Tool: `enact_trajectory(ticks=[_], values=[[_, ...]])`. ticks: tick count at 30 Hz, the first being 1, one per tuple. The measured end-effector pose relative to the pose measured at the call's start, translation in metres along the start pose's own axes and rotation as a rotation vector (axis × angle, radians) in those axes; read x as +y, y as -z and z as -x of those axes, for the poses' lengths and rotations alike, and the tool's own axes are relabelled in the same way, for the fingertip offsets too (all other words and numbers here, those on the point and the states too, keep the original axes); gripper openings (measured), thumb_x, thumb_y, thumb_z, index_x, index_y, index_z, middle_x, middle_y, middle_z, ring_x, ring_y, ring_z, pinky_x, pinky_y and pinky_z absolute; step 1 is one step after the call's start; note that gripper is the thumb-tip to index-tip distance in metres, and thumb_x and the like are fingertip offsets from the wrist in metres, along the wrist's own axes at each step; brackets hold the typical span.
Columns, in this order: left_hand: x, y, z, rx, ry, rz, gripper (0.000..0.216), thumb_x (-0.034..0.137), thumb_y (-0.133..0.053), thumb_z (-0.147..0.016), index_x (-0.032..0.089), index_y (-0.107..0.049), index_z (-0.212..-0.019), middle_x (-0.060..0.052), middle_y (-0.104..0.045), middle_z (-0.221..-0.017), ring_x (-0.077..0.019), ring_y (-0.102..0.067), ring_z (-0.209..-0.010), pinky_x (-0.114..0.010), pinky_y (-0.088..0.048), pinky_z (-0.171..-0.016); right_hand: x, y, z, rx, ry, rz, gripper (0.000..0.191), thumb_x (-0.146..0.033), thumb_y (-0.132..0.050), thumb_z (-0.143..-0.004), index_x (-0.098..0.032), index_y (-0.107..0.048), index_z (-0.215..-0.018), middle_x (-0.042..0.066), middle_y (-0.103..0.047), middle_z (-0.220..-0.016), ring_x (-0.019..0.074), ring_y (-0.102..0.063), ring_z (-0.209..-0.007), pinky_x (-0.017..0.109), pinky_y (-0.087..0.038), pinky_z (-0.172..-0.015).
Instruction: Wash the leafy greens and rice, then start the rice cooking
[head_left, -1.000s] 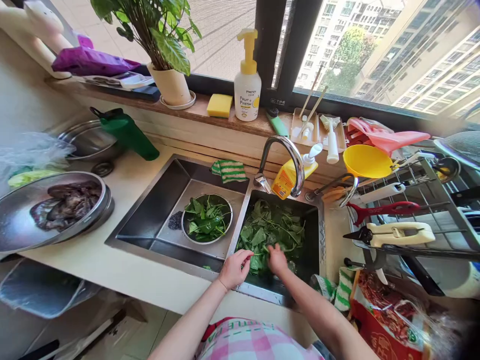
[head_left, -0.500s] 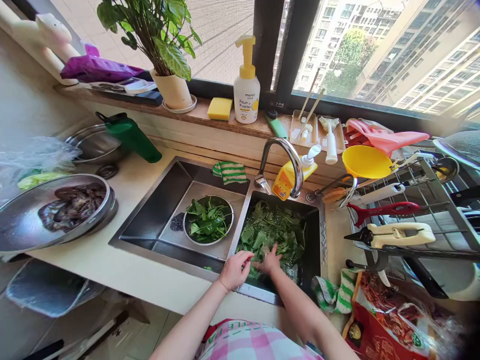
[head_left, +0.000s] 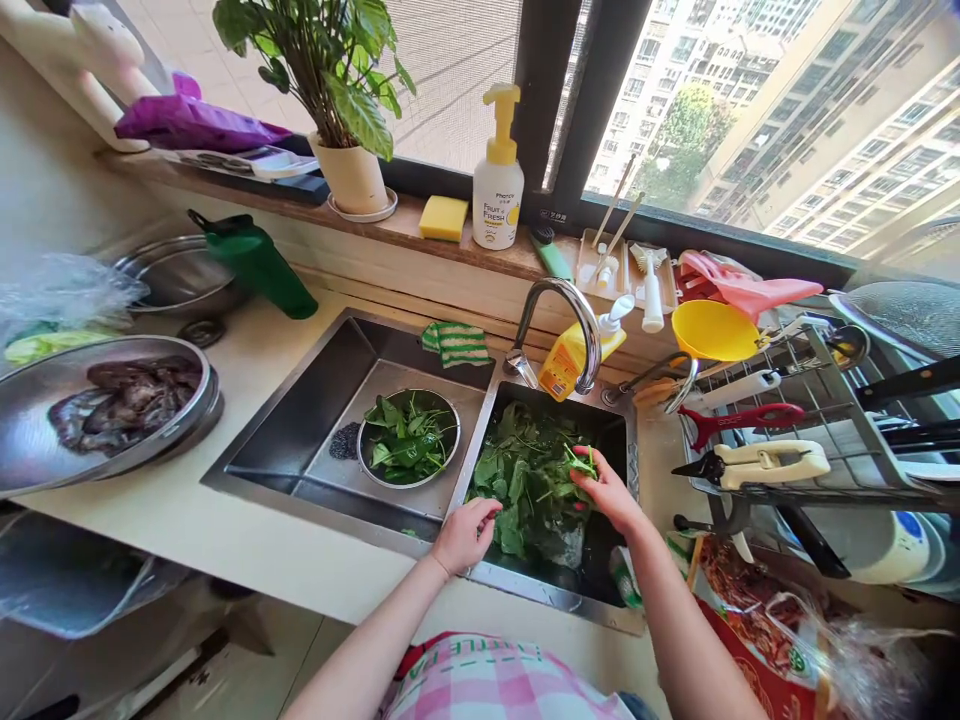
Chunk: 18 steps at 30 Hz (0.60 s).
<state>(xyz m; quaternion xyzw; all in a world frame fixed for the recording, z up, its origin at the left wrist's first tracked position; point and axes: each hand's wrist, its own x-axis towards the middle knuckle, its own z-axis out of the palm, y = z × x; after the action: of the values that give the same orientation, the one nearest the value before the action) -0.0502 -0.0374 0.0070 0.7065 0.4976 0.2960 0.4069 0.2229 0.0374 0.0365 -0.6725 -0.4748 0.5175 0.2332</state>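
My right hand (head_left: 606, 490) is raised over the right sink basin (head_left: 615, 430), its fingers pinched on a few stems of leafy greens (head_left: 579, 462). Beneath it, many more wet leaves float in water that fills part of this basin. My left hand (head_left: 466, 535) hovers by the basin's near left corner, fingers curled inward; whatever they hold, if anything, is hidden. In the left basin (head_left: 300, 440) stands a round metal bowl (head_left: 363, 462) with leafy greens in it, beside a dark drain strainer (head_left: 345, 441).
The curved faucet (head_left: 559, 290) and a yellow soap bottle (head_left: 566, 362) stand behind the right basin. A striped cloth (head_left: 456, 343) lies on the back rim. A large pan (head_left: 30, 410) with shrimp is at left; a wire rack (head_left: 847, 400) with scissors and knives is at right.
My right hand has come up out of the leaves and moved right, now with greens between its fingers. My left hand has stayed nearly in place. The view has shifted slightly.
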Motion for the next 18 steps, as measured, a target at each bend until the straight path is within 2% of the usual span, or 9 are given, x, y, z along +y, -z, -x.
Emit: enact_trajectory(ticks=[3,5,7,10,14,18], values=[[0.0,0.001,-0.001,-0.001,0.041,0.063,0.028,0.014,-0.047,-0.08,0.017,-0.063,-0.102,-0.008,-0.066,-0.089,-0.0163,-0.061,-0.076,-0.03,-0.051,-0.071,0.003,-0.008,0.0,0.091,-0.061,0.094,0.04,-0.035,-0.059,-0.073,-0.019,-0.057,-0.11,0.005,-0.065,-0.092,0.0182,-0.061,-0.082,0.029,-0.051,-0.067],[0.0,0.001,-0.004,0.003,0.134,0.175,0.028,0.015,-0.049,-0.079,0.017,-0.062,-0.103,-0.008,-0.065,-0.091,-0.0166,-0.061,-0.08,-0.03,-0.05,-0.073,0.014,-0.016,-0.004,0.14,-0.1,0.177,0.032,-0.029,-0.061,-0.068,-0.015,-0.06,-0.097,0.007,-0.066,-0.085,0.0203,-0.061,-0.084,0.03,-0.049,-0.073],[0.001,0.0,-0.01,0.015,0.253,0.295,0.031,0.017,-0.053,-0.077,0.017,-0.061,-0.107,-0.008,-0.063,-0.093,-0.0165,-0.06,-0.083,-0.03,-0.05,-0.074,0.026,-0.022,-0.006,0.135,-0.098,0.136,0.031,-0.03,-0.062,-0.067,-0.016,-0.061,-0.095,0.006,-0.067,-0.085,0.0198,-0.061,-0.085,0.03,-0.048,-0.076],[0.003,-0.007,-0.02,0.025,0.378,0.382,0.04,0.02,-0.059,-0.072,0.018,-0.057,-0.112,-0.007,-0.059,-0.097,-0.0147,-0.058,-0.077,-0.031,-0.05,-0.073,0.041,-0.021,-0.003,0.174,-0.139,0.019,0.033,-0.038,-0.063,-0.064,-0.018,-0.06,-0.091,0.002,-0.067,-0.08,0.0183,-0.063,-0.077,0.029,-0.049,-0.07],[0.008,-0.021,-0.029,-0.02,0.503,0.466,0.046,0.026,-0.069,-0.066,0.02,-0.057,-0.11,-0.007,-0.058,-0.104,-0.0132,-0.056,-0.074,-0.033,-0.05,-0.076,0.049,-0.01,0.003,0.246,-0.187,-0.088,0.041,-0.045,-0.062,-0.061,-0.018,-0.056,-0.09,0.002,-0.066,-0.073,0.0187,-0.062,-0.067,0.03,-0.05,-0.059],[0.018,-0.034,-0.03,-0.152,0.698,0.633,0.061,0.051,-0.066,-0.069,0.023,-0.049,-0.121,-0.013,-0.055,-0.117,-0.018,-0.059,-0.084,-0.036,-0.052,-0.07,0.036,-0.011,0.015,0.263,-0.167,-0.212,0.049,-0.054,-0.064,-0.059,-0.019,-0.054,-0.091,0.004,-0.067,-0.076,0.0193,-0.064,-0.068,0.029,-0.05,-0.057]])
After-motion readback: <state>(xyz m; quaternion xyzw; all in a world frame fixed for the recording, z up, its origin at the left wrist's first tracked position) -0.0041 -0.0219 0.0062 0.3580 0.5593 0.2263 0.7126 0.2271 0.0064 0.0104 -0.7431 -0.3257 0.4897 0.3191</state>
